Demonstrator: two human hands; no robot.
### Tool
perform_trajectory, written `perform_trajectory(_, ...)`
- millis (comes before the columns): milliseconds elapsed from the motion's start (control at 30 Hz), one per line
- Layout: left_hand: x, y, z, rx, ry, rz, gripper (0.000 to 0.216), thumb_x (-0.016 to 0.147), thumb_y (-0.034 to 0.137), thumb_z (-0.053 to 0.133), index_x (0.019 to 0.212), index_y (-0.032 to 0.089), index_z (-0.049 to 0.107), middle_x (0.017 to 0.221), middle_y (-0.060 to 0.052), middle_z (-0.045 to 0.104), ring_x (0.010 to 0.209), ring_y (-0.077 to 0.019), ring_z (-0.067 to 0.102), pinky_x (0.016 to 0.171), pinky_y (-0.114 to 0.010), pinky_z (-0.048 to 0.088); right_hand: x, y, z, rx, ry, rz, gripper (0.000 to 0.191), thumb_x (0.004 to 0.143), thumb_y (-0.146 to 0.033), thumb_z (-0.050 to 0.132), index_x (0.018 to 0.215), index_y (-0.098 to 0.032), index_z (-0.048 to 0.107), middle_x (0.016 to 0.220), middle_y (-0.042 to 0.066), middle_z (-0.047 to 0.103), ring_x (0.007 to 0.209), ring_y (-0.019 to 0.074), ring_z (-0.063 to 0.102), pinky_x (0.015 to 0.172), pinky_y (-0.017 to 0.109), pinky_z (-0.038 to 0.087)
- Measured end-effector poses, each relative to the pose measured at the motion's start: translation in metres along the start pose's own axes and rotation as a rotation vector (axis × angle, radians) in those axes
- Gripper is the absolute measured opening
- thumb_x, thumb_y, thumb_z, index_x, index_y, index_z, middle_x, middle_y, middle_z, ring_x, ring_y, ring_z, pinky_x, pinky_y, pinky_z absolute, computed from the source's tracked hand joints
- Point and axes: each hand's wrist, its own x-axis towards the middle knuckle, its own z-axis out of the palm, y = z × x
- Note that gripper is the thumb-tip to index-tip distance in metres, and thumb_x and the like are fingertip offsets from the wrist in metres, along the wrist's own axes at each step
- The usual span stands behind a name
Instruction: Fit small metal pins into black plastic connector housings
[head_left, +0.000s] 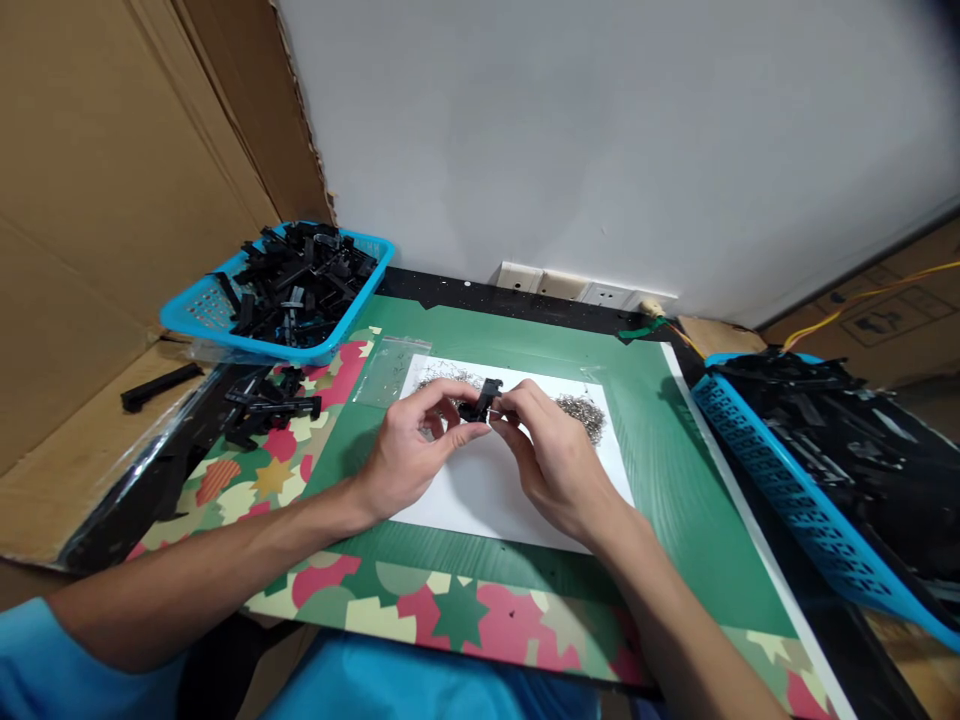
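Note:
Over a white sheet of paper (510,505), my left hand (416,440) pinches a small black plastic part (487,397) between thumb and fingers. My right hand (544,450) meets it from the other side, its thumb and fingertips closed on a thin, light-coloured pin (493,410) at the part's right edge. Whether the pin is inside the part cannot be made out. Beyond my left hand lies a loose heap of thin metal pins (450,372), partly covered by the hand. A pile of small metal pieces (583,416) sits just right of my right hand.
A blue basket (352,335) full of black plastic parts stands at the back left, with loose black parts (270,402) before it. Another blue basket (795,500) holds more at the right. A clear bag (386,372) lies left of the paper. Sockets (562,286) line the wall.

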Motion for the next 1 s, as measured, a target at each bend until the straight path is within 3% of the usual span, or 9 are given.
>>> perform_trajectory(433, 0.0, 0.0009, 0.0, -0.069, -0.037, -0.075, 0.032, 0.09, 0.036, 0.085, 0.116, 0.022, 0.075, 0.11, -0.005, 0.074, 0.084, -0.0138, 0.069, 0.069, -0.023, 0.055, 0.0006, -0.0009, 0.0031, 0.099, 0.091, 0.017, 0.008, 0.11, -0.017, 0.05, 0.108, -0.023, 0.055, 0.103, 0.006, 0.06, 0.088, 0.0186, 0.058, 0.075, 0.032, 0.045)
perform_trajectory(600, 0.0011, 0.0007, 0.0002, -0.138, -0.043, -0.136, 0.035, 0.088, 0.036, 0.087, 0.116, 0.02, 0.075, 0.112, -0.008, 0.074, 0.088, -0.0163, 0.07, 0.072, -0.024, 0.057, 0.0005, -0.004, 0.0011, 0.231, 0.098, 0.092, 0.006, 0.11, -0.024, 0.051, 0.108, -0.023, 0.056, 0.102, 0.005, 0.06, 0.086, 0.0179, 0.056, 0.076, 0.033, 0.044)
perform_trajectory(733, 0.0014, 0.001, 0.0006, -0.203, -0.035, -0.175, 0.037, 0.086, 0.035, 0.089, 0.116, 0.019, 0.075, 0.113, -0.008, 0.074, 0.087, -0.0157, 0.069, 0.072, -0.024, 0.058, 0.0006, -0.0061, -0.0008, 0.335, 0.126, 0.186, 0.011, 0.109, -0.034, 0.057, 0.111, -0.023, 0.059, 0.086, 0.0, 0.05, 0.077, 0.0161, 0.048, 0.07, 0.031, 0.04)
perform_trajectory(833, -0.0001, 0.0022, 0.0029, -0.28, -0.015, -0.207, 0.037, 0.085, 0.034, 0.09, 0.113, 0.018, 0.072, 0.105, -0.007, 0.072, 0.081, -0.0135, 0.066, 0.064, -0.02, 0.055, 0.0008, -0.0058, 0.0002, 0.422, 0.117, 0.251, 0.016, 0.107, -0.039, 0.061, 0.111, -0.024, 0.062, 0.078, -0.003, 0.043, 0.071, 0.0153, 0.04, 0.065, 0.03, 0.034)
perform_trajectory(1000, -0.0031, 0.0041, 0.0078, -0.419, 0.01, -0.262, 0.04, 0.084, 0.036, 0.09, 0.11, 0.017, 0.068, 0.099, -0.005, 0.07, 0.065, -0.0081, 0.058, 0.049, -0.016, 0.047, 0.0017, -0.0041, 0.0066, 0.612, 0.068, 0.284, 0.022, 0.104, -0.045, 0.065, 0.112, -0.024, 0.065, 0.085, -0.001, 0.055, 0.074, 0.0163, 0.047, 0.066, 0.031, 0.036)
